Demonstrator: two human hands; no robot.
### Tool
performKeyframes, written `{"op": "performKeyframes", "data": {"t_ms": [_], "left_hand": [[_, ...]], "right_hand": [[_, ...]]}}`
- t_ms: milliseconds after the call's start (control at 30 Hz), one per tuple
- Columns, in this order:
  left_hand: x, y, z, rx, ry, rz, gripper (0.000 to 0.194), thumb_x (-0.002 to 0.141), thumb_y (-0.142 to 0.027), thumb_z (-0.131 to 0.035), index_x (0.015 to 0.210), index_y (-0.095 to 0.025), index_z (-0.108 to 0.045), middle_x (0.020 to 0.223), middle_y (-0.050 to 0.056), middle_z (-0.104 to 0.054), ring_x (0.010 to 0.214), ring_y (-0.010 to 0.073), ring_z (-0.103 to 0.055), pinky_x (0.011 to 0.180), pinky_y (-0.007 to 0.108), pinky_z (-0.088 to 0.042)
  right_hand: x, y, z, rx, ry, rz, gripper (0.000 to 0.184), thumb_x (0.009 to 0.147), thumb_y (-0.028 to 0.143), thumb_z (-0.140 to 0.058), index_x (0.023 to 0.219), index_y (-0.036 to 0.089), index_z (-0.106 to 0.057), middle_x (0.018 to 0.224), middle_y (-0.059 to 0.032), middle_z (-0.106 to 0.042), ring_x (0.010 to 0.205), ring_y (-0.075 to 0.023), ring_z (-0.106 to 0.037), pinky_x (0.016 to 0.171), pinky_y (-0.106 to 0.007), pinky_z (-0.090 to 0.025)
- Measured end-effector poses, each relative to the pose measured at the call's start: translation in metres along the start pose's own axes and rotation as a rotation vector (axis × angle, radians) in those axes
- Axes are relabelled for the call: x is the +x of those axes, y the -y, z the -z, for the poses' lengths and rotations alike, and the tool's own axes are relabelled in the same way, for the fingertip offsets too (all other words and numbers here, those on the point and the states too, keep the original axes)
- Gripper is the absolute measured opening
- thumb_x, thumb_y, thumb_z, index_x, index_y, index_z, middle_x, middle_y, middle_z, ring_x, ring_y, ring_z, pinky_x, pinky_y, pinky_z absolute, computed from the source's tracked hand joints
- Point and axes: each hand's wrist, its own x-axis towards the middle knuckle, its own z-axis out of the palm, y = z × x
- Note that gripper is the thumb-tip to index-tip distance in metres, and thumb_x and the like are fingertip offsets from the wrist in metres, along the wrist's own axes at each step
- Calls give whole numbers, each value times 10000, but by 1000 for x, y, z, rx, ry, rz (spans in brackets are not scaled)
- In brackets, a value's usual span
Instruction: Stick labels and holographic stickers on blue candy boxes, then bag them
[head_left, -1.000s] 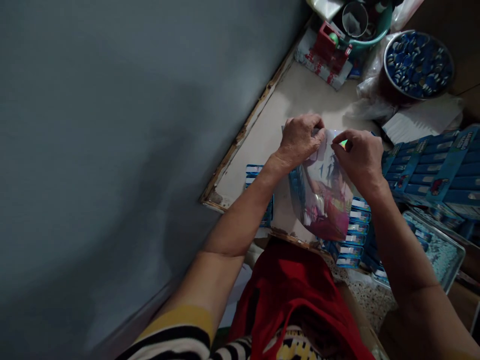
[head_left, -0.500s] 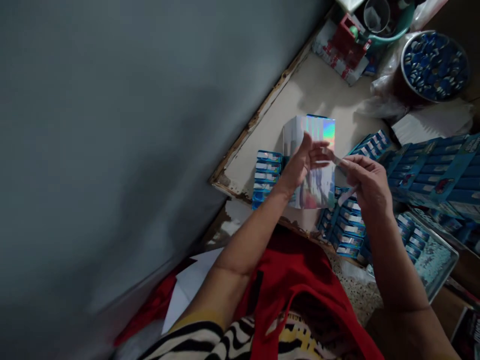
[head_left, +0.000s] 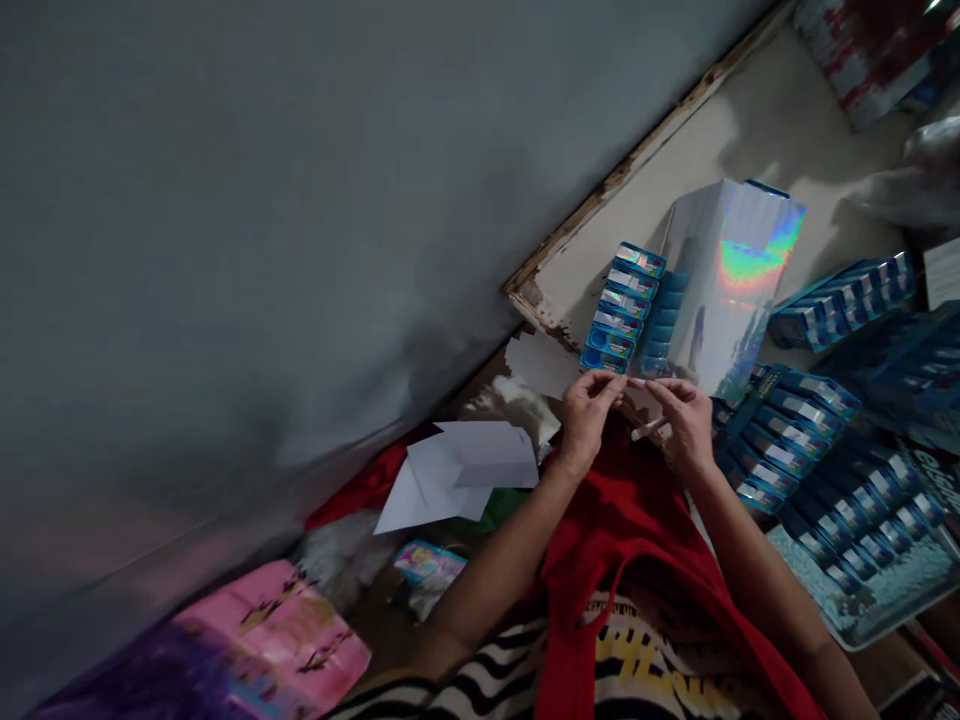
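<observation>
In front of my chest, my left hand (head_left: 587, 418) and my right hand (head_left: 685, 420) are close together, fingertips pinched. A narrow whitish strip (head_left: 649, 429) runs between the fingertips, and a loose end hangs below my right fingers. What the strip is made of I cannot make out. Just beyond my hands stands a shiny holographic box (head_left: 697, 280). To its left is a row of small blue packs (head_left: 618, 310), most with a pale strip across the end. More blue packs (head_left: 787, 435) stand in rows to the right of my right hand.
A metal tray (head_left: 862, 632) with pale bits and blue packs is at the lower right. The wall (head_left: 300, 200) borders the table's worn wooden edge (head_left: 615, 180). White paper sheets (head_left: 457, 470) and a pink bag (head_left: 292, 630) lie low on the left.
Both hands have come back from over the holographic box toward my body, with the strip between them. My view has swung left, bringing the paper sheets and pink bag into sight.
</observation>
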Motion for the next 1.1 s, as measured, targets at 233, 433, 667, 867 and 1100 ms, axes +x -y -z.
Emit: {"op": "performKeyframes", "data": {"t_ms": [233,433,667,867,1100], "left_hand": [[65,-37,39,312,-11,-356,267,803,-457,-800,796,-191,-776,760,22,-746,727,166,-663,713,273,-512],[95,-34,43,408,-12,-332,275,771,-457,-798,767,-182,-780,714,30,-744,678,179,-657,683,294,-491],[98,-32,48,435,-10,-316,274,792,-459,-792,774,-186,-785,723,27,-754,697,184,-665,700,296,-495],[105,-27,48,375,20,-278,304,742,-485,-823,774,-185,-789,737,35,-749,713,180,-652,723,296,-498],[118,-7,43,-10,54,248,487,542,-463,-967,864,-190,-722,760,13,-727,645,138,-606,603,255,-437]], "right_hand": [[37,-15,-68,-127,-106,271,326,735,500,-818,806,183,-782,773,-32,-754,679,-177,-662,592,-285,-533],[54,-26,-77,-323,-198,359,352,782,510,-768,836,165,-808,755,-27,-757,709,-169,-634,714,-292,-516],[55,-25,-83,-327,-202,353,305,796,479,-759,823,177,-796,727,-24,-749,739,-192,-655,710,-291,-510],[56,-24,-82,-421,-231,319,281,795,464,-750,834,187,-783,745,-12,-752,702,-180,-628,708,-296,-480],[65,-24,-79,-502,-338,335,387,682,452,-858,861,238,-590,649,99,-555,622,-139,-510,647,-268,-396]]}}
